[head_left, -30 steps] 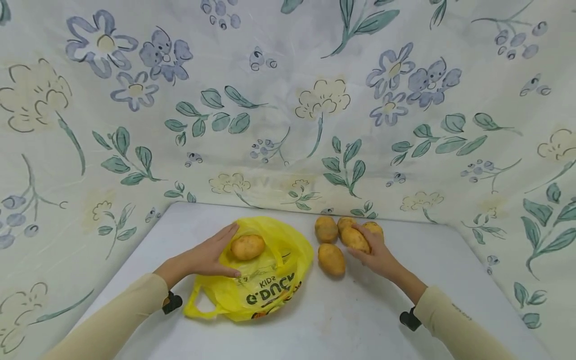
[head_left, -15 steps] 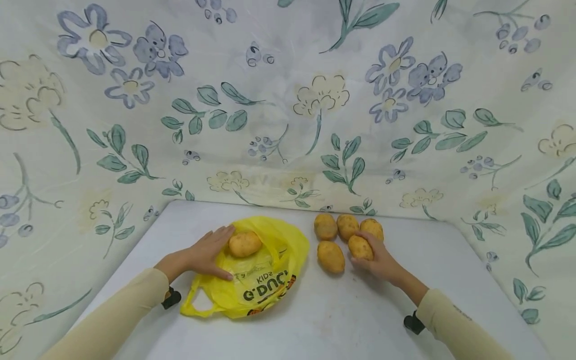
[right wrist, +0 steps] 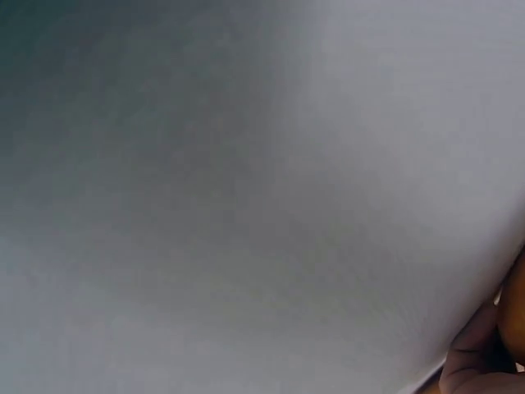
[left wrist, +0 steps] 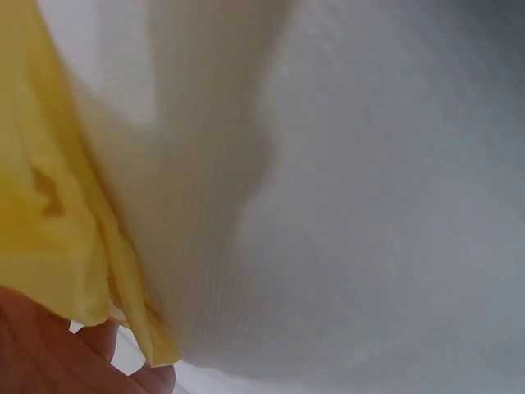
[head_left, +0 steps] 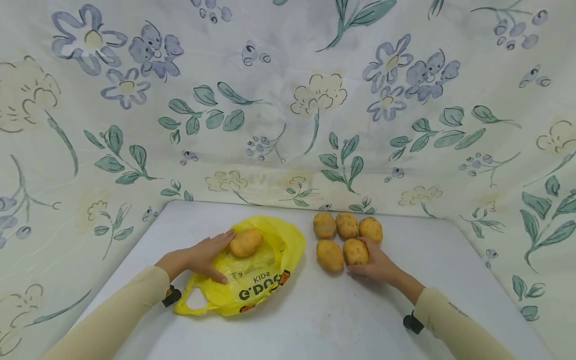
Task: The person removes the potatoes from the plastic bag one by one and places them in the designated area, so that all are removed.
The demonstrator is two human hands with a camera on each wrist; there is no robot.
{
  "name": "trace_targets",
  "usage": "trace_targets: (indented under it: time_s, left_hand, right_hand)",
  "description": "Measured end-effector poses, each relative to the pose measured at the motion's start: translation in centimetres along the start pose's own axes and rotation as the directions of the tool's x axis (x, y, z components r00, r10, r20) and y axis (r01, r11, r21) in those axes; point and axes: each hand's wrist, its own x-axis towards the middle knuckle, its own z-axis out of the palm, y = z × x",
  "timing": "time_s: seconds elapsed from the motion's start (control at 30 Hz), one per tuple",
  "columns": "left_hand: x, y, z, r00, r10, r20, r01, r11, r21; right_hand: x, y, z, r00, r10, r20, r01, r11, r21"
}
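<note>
My left hand point(head_left: 202, 257) rests with spread fingers on the left side of a yellow plastic bag point(head_left: 292, 245), fingertips beside a potato point(head_left: 246, 243) lying at the bag's mouth. In the left wrist view, fingers point(left wrist: 57, 353) show by the bag's edge point(left wrist: 49, 263). On the right, my right hand point(head_left: 380, 265) grips another potato point(head_left: 356, 251) low over or on the table, thumb on the near side. Only a bit of that potato point(right wrist: 514, 312) and a few fingers point(right wrist: 472, 345) appear at the corner of the right wrist view.
Beside the gripped potato lies one potato point(head_left: 330, 255). Behind are a left potato point(head_left: 324, 225), a middle one point(head_left: 347, 226) and a right one point(head_left: 371, 230) in a row. The white table point(head_left: 306, 320) meets a floral cloth point(head_left: 270, 170) at the back.
My right hand has drawn the gripped potato toward me, away from the back row, to beside the front potato. My left hand stays on the bag, which has shifted slightly left in view.
</note>
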Motion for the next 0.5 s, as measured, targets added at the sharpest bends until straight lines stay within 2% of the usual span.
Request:
trace_targets:
  time_s: [0.27,0.5]
  left_hand:
    - [-0.1,0.6,0.2,0.999,-0.003,0.04,0.002,1.0,0.02]
    - [0.0,0.7,0.3,0.999,-0.02,0.035,0.018,0.999,0.05]
  right_hand:
    - [0.0,-0.5,0.2,0.999,-0.006,0.033,0.006,1.0,0.005]
    - [-0.3,-1.1,0.0,0.999,-0.024,0.042,0.024,1.0,-0.019]
